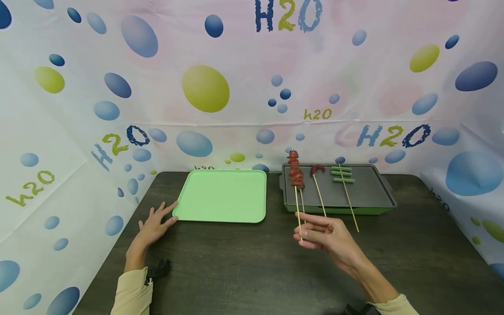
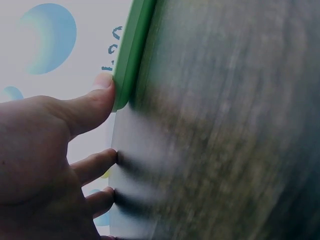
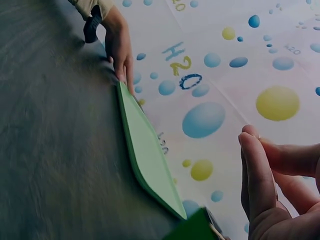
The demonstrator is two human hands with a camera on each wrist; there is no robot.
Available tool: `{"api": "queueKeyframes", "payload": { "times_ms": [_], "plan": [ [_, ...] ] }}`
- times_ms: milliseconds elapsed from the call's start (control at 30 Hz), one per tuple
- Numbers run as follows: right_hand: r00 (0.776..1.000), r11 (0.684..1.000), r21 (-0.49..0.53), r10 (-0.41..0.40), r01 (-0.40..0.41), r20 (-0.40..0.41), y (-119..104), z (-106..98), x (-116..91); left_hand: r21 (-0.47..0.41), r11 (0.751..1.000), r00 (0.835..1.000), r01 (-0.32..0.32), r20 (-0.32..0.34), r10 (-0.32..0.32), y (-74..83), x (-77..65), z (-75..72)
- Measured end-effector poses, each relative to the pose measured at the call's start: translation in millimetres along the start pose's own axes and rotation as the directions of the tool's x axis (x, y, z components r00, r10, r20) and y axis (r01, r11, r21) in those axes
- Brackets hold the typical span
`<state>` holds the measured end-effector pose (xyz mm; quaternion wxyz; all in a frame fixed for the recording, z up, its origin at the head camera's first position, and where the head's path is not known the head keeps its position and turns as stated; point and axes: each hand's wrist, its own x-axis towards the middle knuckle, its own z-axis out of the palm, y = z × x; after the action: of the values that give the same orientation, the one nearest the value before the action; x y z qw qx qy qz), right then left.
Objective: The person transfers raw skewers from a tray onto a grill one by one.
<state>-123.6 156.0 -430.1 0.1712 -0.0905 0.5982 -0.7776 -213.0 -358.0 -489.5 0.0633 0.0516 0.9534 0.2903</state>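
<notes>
My right hand (image 1: 332, 238) pinches the thin wooden stick of a meat skewer (image 1: 294, 170), raised upright in front of the grill pan's (image 1: 370, 192) left end. Red-brown pieces are threaded on its top. Just behind it, partly hidden, is a second stick (image 1: 302, 203) with a brownish piece. On the left, my left hand (image 1: 153, 225) touches the near left corner of a light green tray (image 1: 220, 197), its fingers spread; in the left wrist view the thumb rests against the tray's rim (image 2: 131, 55). The right wrist view shows the right hand's fingers (image 3: 257, 170), but the held stick is not discernible there.
Across the grey pan with a green base lie a skewer with a curled red piece (image 1: 317, 169) and a skewer of green pieces (image 1: 342, 180). Their sticks overhang its near edge. A dark wooden table (image 1: 236, 267) carries everything; a spotted cloth (image 1: 244, 87) hangs behind.
</notes>
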Motion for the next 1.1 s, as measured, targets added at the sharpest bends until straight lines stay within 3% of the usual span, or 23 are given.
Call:
{"api": "queueKeyframes", "payload": {
  "times_ms": [467, 767, 1100],
  "plan": [
    [0.999, 0.997, -0.074, -0.034, 0.032, -0.017, -21, -50, -20, -0.009, 1.000, 1.000, 0.005, 0.007, -0.005, -3.4, -3.5, -5.0],
    [0.993, 0.998, -0.066, -0.004, -0.003, -0.115, -24, -84, -35, -0.006, 1.000, 1.000, -0.005, 0.013, 0.006, -1.2, 1.5, -7.0],
    [0.971, 0.995, -0.054, 0.068, -0.082, -0.229, -18, -119, -52, -0.021, 1.000, 1.000, 0.003, 0.028, -0.003, -1.2, 2.9, -6.7]
  ]
}}
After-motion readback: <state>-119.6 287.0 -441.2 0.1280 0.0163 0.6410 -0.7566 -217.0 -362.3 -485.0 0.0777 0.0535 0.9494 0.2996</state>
